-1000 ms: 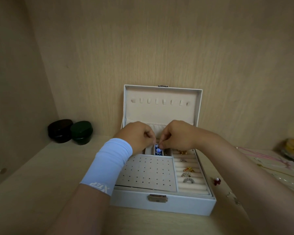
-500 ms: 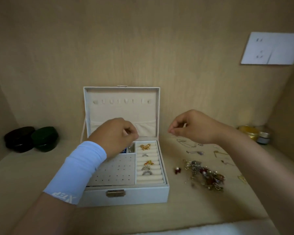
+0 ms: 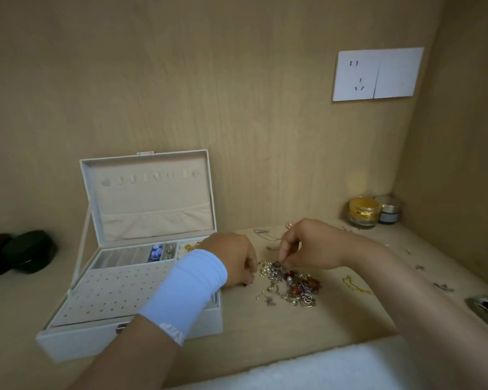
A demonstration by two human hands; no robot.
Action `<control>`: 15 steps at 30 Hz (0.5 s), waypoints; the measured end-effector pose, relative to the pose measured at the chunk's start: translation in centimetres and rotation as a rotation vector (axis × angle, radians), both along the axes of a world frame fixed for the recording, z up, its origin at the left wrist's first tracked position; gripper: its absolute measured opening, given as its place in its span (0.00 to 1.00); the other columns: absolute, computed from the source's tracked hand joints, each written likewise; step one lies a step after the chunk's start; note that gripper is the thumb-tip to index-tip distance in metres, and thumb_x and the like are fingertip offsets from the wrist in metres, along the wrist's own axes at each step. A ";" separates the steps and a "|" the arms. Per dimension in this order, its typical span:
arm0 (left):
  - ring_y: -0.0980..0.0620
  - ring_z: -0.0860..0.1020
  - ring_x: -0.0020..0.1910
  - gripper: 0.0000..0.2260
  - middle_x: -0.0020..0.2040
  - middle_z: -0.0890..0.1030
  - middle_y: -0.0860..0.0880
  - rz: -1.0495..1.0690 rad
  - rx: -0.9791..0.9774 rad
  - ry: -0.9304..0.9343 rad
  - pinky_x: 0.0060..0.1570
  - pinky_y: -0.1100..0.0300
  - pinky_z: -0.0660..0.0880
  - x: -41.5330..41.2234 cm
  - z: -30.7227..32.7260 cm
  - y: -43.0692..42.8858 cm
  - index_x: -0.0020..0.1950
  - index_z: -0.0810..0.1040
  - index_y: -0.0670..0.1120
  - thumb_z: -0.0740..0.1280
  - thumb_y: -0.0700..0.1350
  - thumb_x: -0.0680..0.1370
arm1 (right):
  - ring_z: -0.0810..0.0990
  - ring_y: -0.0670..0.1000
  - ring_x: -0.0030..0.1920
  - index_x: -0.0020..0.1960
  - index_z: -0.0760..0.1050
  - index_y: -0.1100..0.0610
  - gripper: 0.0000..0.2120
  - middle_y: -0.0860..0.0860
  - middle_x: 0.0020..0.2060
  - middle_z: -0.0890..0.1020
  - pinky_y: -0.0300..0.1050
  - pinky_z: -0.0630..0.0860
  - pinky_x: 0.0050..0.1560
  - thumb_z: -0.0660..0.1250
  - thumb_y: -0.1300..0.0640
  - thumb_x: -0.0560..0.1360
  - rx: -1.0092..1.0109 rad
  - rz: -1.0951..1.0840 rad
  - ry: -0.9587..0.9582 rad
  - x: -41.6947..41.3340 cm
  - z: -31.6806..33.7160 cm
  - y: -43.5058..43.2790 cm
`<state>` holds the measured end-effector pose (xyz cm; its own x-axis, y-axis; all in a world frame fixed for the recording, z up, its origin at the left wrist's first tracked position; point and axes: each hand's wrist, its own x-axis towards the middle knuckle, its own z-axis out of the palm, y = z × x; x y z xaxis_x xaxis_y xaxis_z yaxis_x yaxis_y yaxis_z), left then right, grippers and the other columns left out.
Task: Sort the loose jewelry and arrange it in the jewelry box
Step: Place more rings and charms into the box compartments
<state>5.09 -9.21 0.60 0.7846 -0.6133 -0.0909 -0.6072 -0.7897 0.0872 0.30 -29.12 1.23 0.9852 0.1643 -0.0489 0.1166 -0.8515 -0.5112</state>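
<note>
A white jewelry box (image 3: 76,340) stands open on the wooden shelf, its lid upright against the back wall. Blue stones (image 3: 156,252) lie in a back compartment. To the right of the box is a tangled pile of loose jewelry (image 3: 290,282) with hearts, red beads and silver pieces. My left hand (image 3: 233,260), a light blue wrist sleeve behind it, rests at the pile's left edge with fingers curled down. My right hand (image 3: 304,244) pinches a piece at the top of the pile. A gold chain (image 3: 355,287) lies further right.
Two dark round cases (image 3: 20,253) sit at the far left. A gold jar (image 3: 362,212) and a small silver jar (image 3: 389,209) stand in the back right corner. Small loose pieces (image 3: 443,287) lie scattered on the right. A white socket plate (image 3: 376,74) is on the wall.
Both hands have left the box's back compartment and moved right and down onto the loose pile. The view has swung to the right, so the box now sits left.
</note>
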 end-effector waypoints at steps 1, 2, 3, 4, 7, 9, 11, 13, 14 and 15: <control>0.55 0.80 0.49 0.07 0.47 0.83 0.59 0.011 0.019 -0.001 0.50 0.62 0.75 0.1 -0.2 0.0 0.47 0.85 0.58 0.74 0.51 0.70 | 0.80 0.36 0.38 0.44 0.86 0.49 0.05 0.41 0.37 0.84 0.30 0.73 0.42 0.76 0.58 0.71 0.019 0.006 -0.006 0.1 -0.4 0.3; 0.55 0.80 0.48 0.07 0.46 0.83 0.59 0.018 0.033 -0.012 0.49 0.62 0.75 0.2 -0.4 -0.1 0.47 0.85 0.58 0.74 0.51 0.69 | 0.79 0.35 0.37 0.44 0.86 0.50 0.05 0.41 0.37 0.84 0.29 0.73 0.41 0.76 0.58 0.72 0.033 0.017 -0.009 0.3 -0.8 0.5; 0.55 0.80 0.47 0.07 0.46 0.83 0.59 0.020 0.043 -0.024 0.48 0.62 0.75 0.3 -0.5 -0.1 0.47 0.85 0.58 0.74 0.52 0.70 | 0.79 0.35 0.36 0.45 0.86 0.50 0.04 0.41 0.37 0.85 0.29 0.73 0.41 0.76 0.59 0.72 0.044 0.030 -0.009 0.4 -1.1 0.8; 0.55 0.80 0.47 0.07 0.45 0.83 0.59 0.017 0.042 -0.029 0.48 0.62 0.75 0.3 -0.6 -0.2 0.47 0.85 0.58 0.74 0.51 0.70 | 0.79 0.35 0.36 0.45 0.87 0.51 0.04 0.41 0.37 0.85 0.29 0.74 0.42 0.77 0.59 0.72 0.058 0.041 -0.007 0.6 -1.3 0.9; 0.55 0.81 0.47 0.06 0.45 0.84 0.58 0.028 0.000 -0.022 0.48 0.62 0.75 0.4 -0.7 -0.3 0.47 0.85 0.56 0.73 0.49 0.71 | 0.79 0.35 0.36 0.45 0.86 0.50 0.05 0.41 0.35 0.85 0.32 0.76 0.44 0.77 0.59 0.71 0.096 0.057 -0.003 0.9 -1.5 1.0; 0.56 0.81 0.46 0.05 0.43 0.84 0.58 0.051 -0.089 -0.004 0.48 0.62 0.76 0.4 -0.7 -0.2 0.46 0.85 0.56 0.73 0.49 0.71 | 0.80 0.38 0.37 0.45 0.86 0.50 0.06 0.44 0.37 0.86 0.36 0.77 0.45 0.77 0.60 0.71 0.136 0.061 0.012 0.9 -1.3 0.8; 0.57 0.81 0.43 0.03 0.39 0.84 0.57 0.071 -0.285 0.090 0.50 0.60 0.78 0.4 -0.6 0.0 0.46 0.84 0.54 0.72 0.48 0.73 | 0.82 0.42 0.39 0.46 0.85 0.52 0.08 0.50 0.40 0.87 0.41 0.79 0.46 0.76 0.64 0.71 0.234 0.063 0.032 0.7 -0.8 0.6; 0.57 0.82 0.40 0.02 0.37 0.85 0.56 0.076 -0.482 0.186 0.49 0.60 0.78 0.0 -0.4 0.0 0.46 0.82 0.52 0.71 0.46 0.75 | 0.83 0.43 0.39 0.47 0.84 0.54 0.10 0.53 0.42 0.87 0.38 0.79 0.43 0.75 0.67 0.71 0.303 0.075 0.039 0.3 -0.3 0.2; 0.56 0.82 0.40 0.02 0.37 0.84 0.55 0.081 -0.551 0.213 0.48 0.60 0.78 -0.2 -0.3 -0.1 0.46 0.82 0.52 0.71 0.46 0.76 | 0.82 0.41 0.38 0.47 0.83 0.54 0.10 0.53 0.43 0.86 0.35 0.77 0.41 0.76 0.66 0.71 0.294 0.074 0.043 0.2 0.0 0.0; 0.55 0.82 0.41 0.02 0.38 0.84 0.56 0.084 -0.598 0.227 0.47 0.60 0.77 -0.3 -0.2 -0.2 0.46 0.82 0.52 0.70 0.46 0.76 | 0.81 0.38 0.37 0.47 0.83 0.53 0.09 0.53 0.45 0.86 0.32 0.75 0.39 0.77 0.64 0.71 0.259 0.071 0.059 0.0 0.3 -0.3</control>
